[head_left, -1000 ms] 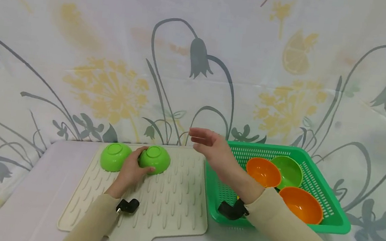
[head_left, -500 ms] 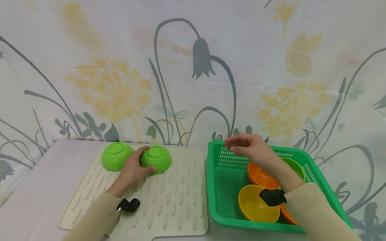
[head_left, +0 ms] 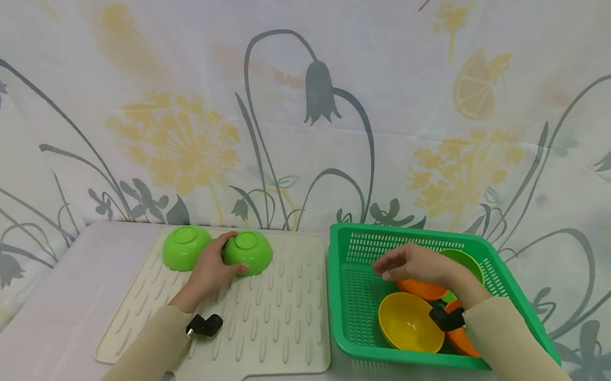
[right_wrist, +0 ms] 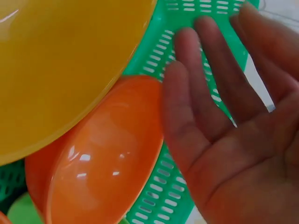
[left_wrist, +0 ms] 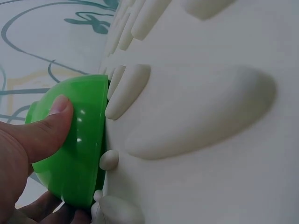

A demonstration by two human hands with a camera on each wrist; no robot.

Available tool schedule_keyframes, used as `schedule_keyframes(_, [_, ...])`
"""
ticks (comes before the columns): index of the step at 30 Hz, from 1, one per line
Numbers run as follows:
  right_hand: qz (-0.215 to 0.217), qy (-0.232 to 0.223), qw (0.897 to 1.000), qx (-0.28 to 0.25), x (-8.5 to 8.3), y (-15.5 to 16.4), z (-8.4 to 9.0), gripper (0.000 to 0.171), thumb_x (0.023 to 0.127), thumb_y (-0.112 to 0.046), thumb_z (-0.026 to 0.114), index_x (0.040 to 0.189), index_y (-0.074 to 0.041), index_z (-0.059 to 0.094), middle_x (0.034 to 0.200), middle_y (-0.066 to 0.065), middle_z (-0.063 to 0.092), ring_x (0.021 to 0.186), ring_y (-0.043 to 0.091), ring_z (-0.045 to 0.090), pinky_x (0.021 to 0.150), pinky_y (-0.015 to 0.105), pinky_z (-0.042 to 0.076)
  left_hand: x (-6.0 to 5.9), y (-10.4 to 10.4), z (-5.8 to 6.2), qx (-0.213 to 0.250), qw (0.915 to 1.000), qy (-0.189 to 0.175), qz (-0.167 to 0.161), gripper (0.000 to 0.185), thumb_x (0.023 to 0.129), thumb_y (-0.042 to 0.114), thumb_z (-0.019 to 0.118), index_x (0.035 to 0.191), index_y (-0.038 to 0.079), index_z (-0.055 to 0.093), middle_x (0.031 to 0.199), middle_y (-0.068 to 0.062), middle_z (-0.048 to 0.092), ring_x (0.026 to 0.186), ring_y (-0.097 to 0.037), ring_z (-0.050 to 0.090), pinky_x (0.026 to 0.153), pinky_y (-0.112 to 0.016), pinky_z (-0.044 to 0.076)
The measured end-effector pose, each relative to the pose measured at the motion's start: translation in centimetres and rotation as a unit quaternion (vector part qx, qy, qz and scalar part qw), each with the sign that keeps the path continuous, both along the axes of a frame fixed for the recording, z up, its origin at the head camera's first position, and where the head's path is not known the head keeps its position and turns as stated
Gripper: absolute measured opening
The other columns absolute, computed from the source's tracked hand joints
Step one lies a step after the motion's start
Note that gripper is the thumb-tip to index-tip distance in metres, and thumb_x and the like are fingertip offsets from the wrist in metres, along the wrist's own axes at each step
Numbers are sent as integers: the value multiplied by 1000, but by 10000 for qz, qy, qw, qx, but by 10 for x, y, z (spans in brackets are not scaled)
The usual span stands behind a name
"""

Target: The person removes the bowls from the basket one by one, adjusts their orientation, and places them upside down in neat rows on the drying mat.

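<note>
- A draped cloth backdrop [head_left: 317,91] closed off the whole rear of the scene; its ground was pale white to lilac.
- The cloth carried printed grey bellflowers on long curved stems [head_left: 318,98], yellow dandelion heads [head_left: 175,141] and 1 yellow lemon slice [head_left: 476,84].
- Faint fold lines crossed the cloth, and it curved inward at the left and right edges of the head view.
- A flat tabletop [head_left: 41,324] in pale lilac-white met the backdrop along a soft line at the rear.
- The printed cloth hung on past the table's left and right sides.
- Lighting was even and diffuse, with only weak shadows on the tabletop.
</note>
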State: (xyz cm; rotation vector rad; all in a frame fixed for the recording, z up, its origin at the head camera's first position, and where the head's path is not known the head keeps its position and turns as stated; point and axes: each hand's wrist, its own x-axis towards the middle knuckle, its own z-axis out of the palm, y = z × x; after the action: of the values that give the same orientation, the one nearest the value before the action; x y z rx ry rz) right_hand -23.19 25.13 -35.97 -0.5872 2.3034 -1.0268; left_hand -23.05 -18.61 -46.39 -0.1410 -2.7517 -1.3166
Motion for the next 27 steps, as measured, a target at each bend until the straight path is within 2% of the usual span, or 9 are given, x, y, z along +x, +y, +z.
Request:
schedule_keyframes(4, [259,-367,9990,53,1,1,-4,30,93,-6,68,121,4,68,120,19,68,112,34,63,94,41,53,0,0,0,-2,10000,-70,24,81,82,17,83,150,7,40,147,-26,43,136,-43,39,110,-56,34])
schedule_keyframes(6, [296,-388,9988,86,2,1,-6,29,91,-5,70,118,5,69,116,18,69,109,32,65,92,38,55,0,0,0,8,10000,-68,23,81,82,16,83,150,7,40,147,-26,43,136,-43,39,110,-57,34])
schedule_keyframes(12, [417,-107,9984,369,3,0,-11,25,88,-4,73,113,0,73,109,13,72,99,20,67,86,33,56,0,0,-1,-5,10000,-75,4,82,82,17,84,150,6,39,147,-26,43,136,-44,39,110,-57,34])
schedule_keyframes(17, [623,92,9955,714,7,-2,-12,21,88,-4,74,109,-5,76,106,6,73,98,16,67,85,31,56,-1,0,-4,-2,10000,-88,19,82,82,17,84,150,7,39,148,-25,42,137,-43,38,111,-57,33])
schedule_keyframes(27, [603,610,9881,1277,15,-10,-9,15,86,-5,76,98,-15,79,97,-7,72,91,10,65,82,30,56,-1,1,-1,17,9999,-110,-3,82,83,18,83,151,7,38,148,-25,42,137,-42,38,111,-56,33])
